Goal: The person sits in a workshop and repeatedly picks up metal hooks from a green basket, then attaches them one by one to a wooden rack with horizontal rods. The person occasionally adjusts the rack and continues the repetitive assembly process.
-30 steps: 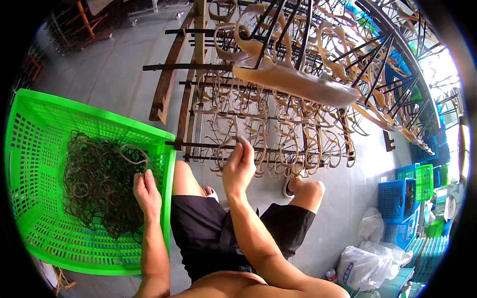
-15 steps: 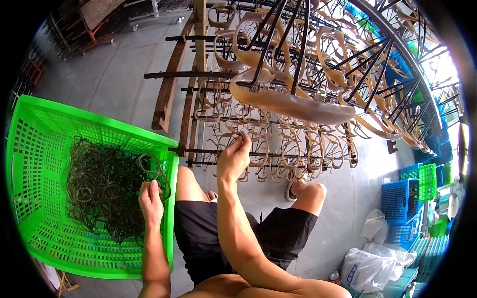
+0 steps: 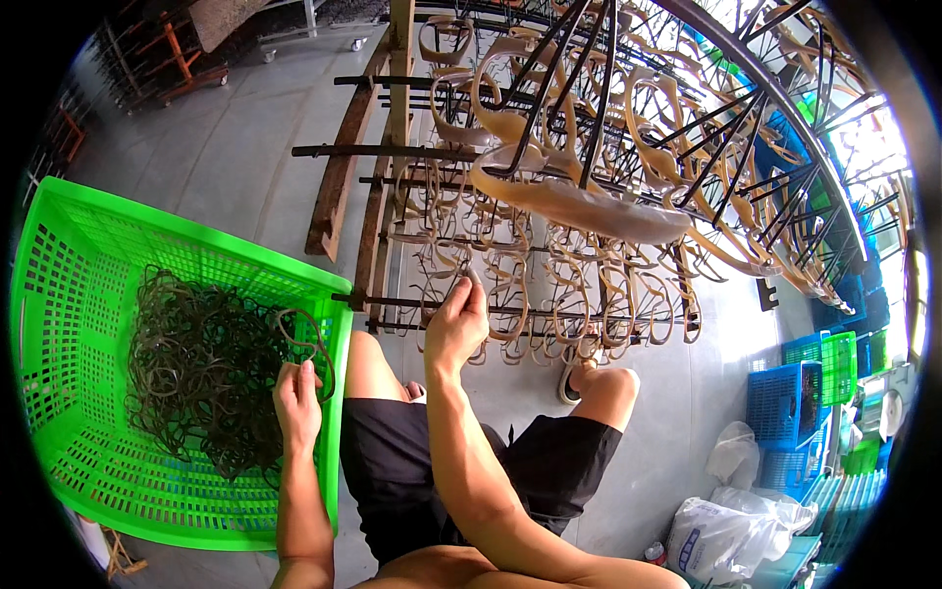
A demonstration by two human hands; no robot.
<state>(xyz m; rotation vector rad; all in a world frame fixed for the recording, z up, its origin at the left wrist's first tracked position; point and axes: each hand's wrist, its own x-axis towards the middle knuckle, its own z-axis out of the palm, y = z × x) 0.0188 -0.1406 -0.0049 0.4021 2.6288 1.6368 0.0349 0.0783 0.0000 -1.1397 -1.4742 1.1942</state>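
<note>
At the right rim of a green plastic basket (image 3: 211,226), my left hand (image 3: 297,398) is closed on a thin dark looped strip (image 3: 327,350). A tangled heap of similar dark curled strips (image 3: 201,373) lies inside the basket. My right hand (image 3: 456,329) is raised in front of a rack, its thumb and fingers pinched together. A small pale tip shows at the fingertips, but I cannot make out what it belongs to. Rows of tan, translucent curved loops (image 3: 579,280) hang from the rack's dark rods (image 3: 392,152), right beside and beyond that hand.
A large curved frame with dark spokes (image 3: 785,98) overhangs the upper right, carrying more tan pieces. Wooden bars (image 3: 339,187) stand at the rack's left end. Blue crates (image 3: 785,402) and white plastic bags (image 3: 726,535) are at the right. Wheeled carts (image 3: 186,59) stand far left.
The view has shifted slightly, so the rack sits a little differently in the picture. Both hands stay nearly where they were, still closed.
</note>
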